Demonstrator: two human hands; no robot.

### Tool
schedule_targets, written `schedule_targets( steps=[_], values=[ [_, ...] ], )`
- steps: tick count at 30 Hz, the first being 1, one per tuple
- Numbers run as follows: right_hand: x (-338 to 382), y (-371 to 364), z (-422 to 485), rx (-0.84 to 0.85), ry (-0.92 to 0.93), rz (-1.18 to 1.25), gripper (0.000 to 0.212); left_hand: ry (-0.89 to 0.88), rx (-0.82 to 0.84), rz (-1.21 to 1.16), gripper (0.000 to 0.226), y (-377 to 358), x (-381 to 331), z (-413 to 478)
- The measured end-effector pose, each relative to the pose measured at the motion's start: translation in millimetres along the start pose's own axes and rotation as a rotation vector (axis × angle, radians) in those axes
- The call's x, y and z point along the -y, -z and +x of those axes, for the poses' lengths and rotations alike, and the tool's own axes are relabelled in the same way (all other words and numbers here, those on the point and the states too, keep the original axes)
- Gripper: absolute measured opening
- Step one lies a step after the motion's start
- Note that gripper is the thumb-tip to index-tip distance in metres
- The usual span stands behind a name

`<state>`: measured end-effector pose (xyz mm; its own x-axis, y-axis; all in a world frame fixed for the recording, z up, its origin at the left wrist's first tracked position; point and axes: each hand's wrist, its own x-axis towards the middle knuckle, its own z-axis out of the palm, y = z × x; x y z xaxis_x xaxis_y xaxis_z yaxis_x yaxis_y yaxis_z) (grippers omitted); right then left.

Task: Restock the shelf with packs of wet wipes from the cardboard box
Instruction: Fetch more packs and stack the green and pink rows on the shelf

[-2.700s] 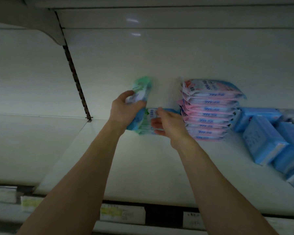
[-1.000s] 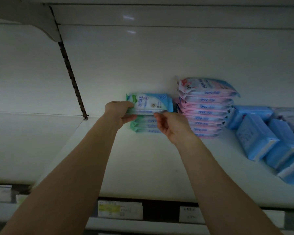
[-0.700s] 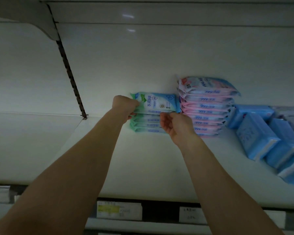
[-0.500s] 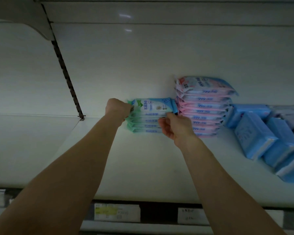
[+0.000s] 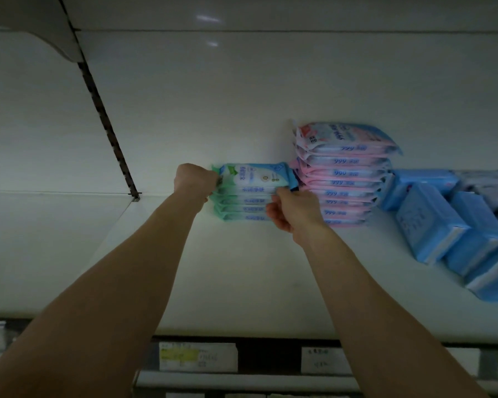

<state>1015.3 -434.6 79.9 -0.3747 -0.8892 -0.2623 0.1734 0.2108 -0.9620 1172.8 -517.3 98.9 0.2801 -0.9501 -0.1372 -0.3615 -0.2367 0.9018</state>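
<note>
A stack of green-and-blue wet wipe packs (image 5: 246,208) sits at the back of the white shelf (image 5: 236,277). On top of it lies one more green-and-blue pack (image 5: 255,176). My left hand (image 5: 194,179) grips that top pack's left end with curled fingers. At the stack's front right corner my right hand (image 5: 292,209) pinches the top pack. The cardboard box is out of view.
A taller stack of pink wipe packs (image 5: 342,173) stands right beside the green stack. Blue packs (image 5: 431,222) lean in a row further right. A slotted upright (image 5: 107,122) runs down the back wall at left. Price labels (image 5: 197,356) line the shelf's front edge.
Both hands lowered the top pack onto the green stack and slid it back towards the wall. The view drifted slightly to the left.
</note>
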Motion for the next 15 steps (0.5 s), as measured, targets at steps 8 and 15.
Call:
schedule_targets(
  steps=[8,15],
  values=[
    [-26.0,14.5,0.8,-0.008,-0.065,-0.228,0.013,-0.011,0.138,0.009,0.047,-3.1,-5.5,-11.5],
    [-33.6,12.1,2.2,-0.024,-0.063,-0.249,0.012,0.082,0.351,0.029,0.084,-6.2,-9.3,-21.9]
  ],
)
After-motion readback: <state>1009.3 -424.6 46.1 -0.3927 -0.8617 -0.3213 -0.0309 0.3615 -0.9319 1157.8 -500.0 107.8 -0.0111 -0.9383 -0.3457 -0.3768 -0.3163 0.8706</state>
